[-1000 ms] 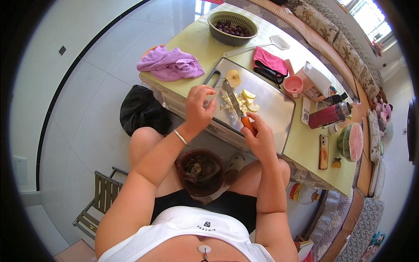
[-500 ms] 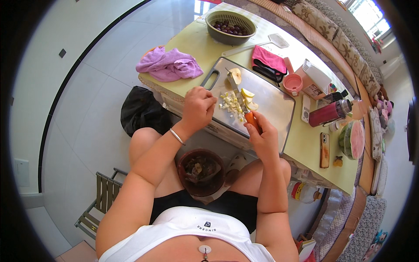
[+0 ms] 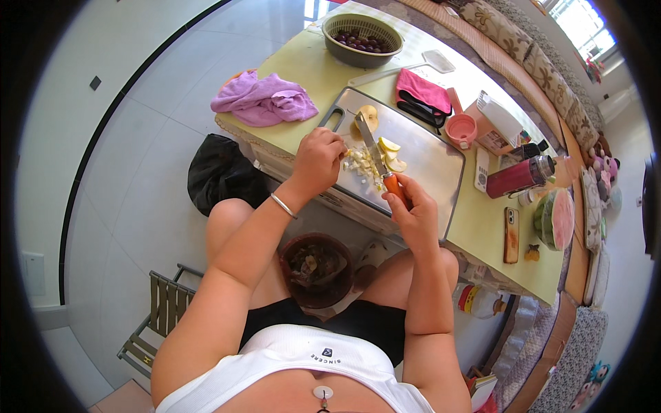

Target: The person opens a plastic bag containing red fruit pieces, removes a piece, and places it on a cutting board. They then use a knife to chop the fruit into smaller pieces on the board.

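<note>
My right hand (image 3: 415, 210) is wrapped round the orange handle of a knife (image 3: 374, 146), its blade lying slantwise over the cutting board (image 3: 434, 168). Small diced pieces of pale fruit (image 3: 359, 162) are heaped left of the blade. To its right lie yellow-skinned slices (image 3: 390, 153), and a cut fruit half (image 3: 367, 118) rests by the blade's tip. The fruit looks like pear or apple. At the board's near left edge, my left hand (image 3: 321, 157) is closed, fingertips bent down beside the diced pieces; whatever they pinch is hidden.
Beyond the board stand a colander (image 3: 362, 41) of dark round fruit and a white slotted turner (image 3: 435, 62). A purple cloth (image 3: 265, 100) lies left. A pink cup (image 3: 461, 129), thermos (image 3: 516, 175), phone (image 3: 511, 236) and cut watermelon (image 3: 554, 219) sit right. Below is a waste bin (image 3: 317, 272).
My left hand has moved slightly up and right, closer to the diced pieces. The knife blade has shifted a little within my right hand's unchanged grip.
</note>
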The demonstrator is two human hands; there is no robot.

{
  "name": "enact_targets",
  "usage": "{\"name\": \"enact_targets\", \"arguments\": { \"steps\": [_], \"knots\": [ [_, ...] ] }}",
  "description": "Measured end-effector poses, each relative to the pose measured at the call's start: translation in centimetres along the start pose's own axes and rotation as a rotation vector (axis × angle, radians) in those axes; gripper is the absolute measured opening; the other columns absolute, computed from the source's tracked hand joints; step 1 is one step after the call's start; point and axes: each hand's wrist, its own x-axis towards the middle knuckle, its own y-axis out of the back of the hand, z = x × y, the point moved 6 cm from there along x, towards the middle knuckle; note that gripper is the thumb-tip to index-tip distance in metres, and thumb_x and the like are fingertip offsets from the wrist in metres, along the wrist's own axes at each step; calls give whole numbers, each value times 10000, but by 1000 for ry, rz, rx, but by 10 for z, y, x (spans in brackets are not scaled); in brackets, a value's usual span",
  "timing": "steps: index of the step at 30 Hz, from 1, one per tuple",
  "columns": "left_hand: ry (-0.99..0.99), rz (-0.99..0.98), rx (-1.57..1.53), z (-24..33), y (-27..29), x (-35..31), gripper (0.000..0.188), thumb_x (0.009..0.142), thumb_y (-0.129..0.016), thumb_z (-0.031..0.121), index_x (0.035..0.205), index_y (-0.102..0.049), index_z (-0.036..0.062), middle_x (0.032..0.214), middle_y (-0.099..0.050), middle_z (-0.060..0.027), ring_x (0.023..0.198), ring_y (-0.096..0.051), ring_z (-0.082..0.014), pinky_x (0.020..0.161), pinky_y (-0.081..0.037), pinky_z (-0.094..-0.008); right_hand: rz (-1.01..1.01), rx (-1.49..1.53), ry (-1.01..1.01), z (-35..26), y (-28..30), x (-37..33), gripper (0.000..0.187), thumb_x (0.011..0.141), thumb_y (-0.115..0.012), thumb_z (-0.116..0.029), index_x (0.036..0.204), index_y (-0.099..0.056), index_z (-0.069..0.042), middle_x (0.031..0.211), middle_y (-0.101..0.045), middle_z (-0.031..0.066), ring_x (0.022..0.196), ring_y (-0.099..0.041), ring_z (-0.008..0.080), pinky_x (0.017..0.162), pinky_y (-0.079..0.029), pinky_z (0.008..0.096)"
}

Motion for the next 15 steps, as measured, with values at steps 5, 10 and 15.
{"name": "enact_targets", "arguments": {
  "steps": [5,10,15],
  "knots": [
    [-3,46,0,4,6,-2,110,740,-678,14,848,-682,34,917,-662,-107,930,-617,-324,839,-498,-429,-29,3,-40,4,-3,0,393,895,-698,-66,1274,-624,8,939,-698,120,813,-628,139,776,-510,280],
    [-40,-52,1,5,1,-2,154,728,-680,27,881,-681,48,929,-663,-93,933,-615,-310,846,-498,-421,-47,16,-38,8,-10,1,390,900,-697,-81,1273,-623,6,870,-675,108,746,-601,137,723,-505,281],
    [-34,-14,19,8,5,0,143,734,-684,35,876,-674,54,905,-647,-87,925,-607,-306,835,-496,-422,-98,-6,-121,5,-16,0,379,904,-690,-84,1266,-625,7,821,-665,100,671,-589,137,651,-500,290]
  ]
}}
